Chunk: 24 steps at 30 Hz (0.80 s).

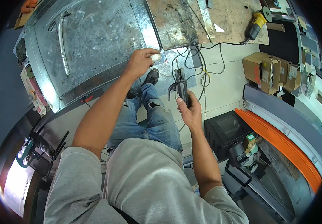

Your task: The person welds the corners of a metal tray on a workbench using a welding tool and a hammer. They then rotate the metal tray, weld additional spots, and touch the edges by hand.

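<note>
My left hand (140,61) is closed at the near edge of the metal table (97,41), its fingers pinching a small white rounded thing (155,58) whose kind I cannot make out. A thin pale strip or strand trails below it. To the right, my right hand (190,112) is wrapped round the handle of a dark welding electrode holder (181,84), held upright with its jaws pointing away from me. Its curved lever sticks out to the left, and a short thin rod shows at the jaws. The holder hangs in front of the table edge, apart from the left hand.
A bent metal bar (62,44) lies on the table's left. A yellow angle grinder (258,26) sits at the far right of the worktop. Black cables (204,67) hang over the edge to the floor. Cardboard boxes (260,69) and a black machine (228,130) stand right.
</note>
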Each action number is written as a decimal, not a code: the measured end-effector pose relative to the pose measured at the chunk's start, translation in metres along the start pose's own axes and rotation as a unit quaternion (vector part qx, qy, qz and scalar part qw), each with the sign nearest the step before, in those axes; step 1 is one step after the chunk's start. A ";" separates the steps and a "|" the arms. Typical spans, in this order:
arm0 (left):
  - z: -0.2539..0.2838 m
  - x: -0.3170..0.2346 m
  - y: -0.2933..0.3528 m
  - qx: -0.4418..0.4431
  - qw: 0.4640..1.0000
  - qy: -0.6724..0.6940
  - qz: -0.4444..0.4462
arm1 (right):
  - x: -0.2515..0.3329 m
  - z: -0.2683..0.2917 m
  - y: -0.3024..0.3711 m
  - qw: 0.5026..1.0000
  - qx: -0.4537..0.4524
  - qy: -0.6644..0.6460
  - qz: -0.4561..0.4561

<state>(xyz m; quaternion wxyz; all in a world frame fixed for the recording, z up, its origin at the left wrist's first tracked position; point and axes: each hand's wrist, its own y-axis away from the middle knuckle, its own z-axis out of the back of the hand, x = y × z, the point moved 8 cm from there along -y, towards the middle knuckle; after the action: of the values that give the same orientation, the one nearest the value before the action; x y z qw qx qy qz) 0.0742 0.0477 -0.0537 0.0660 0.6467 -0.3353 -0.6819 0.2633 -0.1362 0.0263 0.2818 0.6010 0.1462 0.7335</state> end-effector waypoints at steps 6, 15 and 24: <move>0.002 0.003 -0.004 0.001 0.996 -0.086 0.029 | 0.006 0.000 -0.003 1.000 -0.001 0.007 0.019; 0.002 -0.005 -0.001 -0.019 0.993 -0.103 0.057 | 0.010 -0.003 -0.005 1.000 0.004 0.009 -0.003; 0.006 0.000 0.002 -0.034 0.990 -0.129 0.052 | 0.017 -0.003 -0.009 1.000 0.004 0.003 0.019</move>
<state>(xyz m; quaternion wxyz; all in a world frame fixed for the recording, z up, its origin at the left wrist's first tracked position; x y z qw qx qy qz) 0.0681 0.0480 -0.0531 0.0792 0.5321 -0.3509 -0.7665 0.2608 -0.1189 0.0344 0.2646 0.6026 0.1384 0.7401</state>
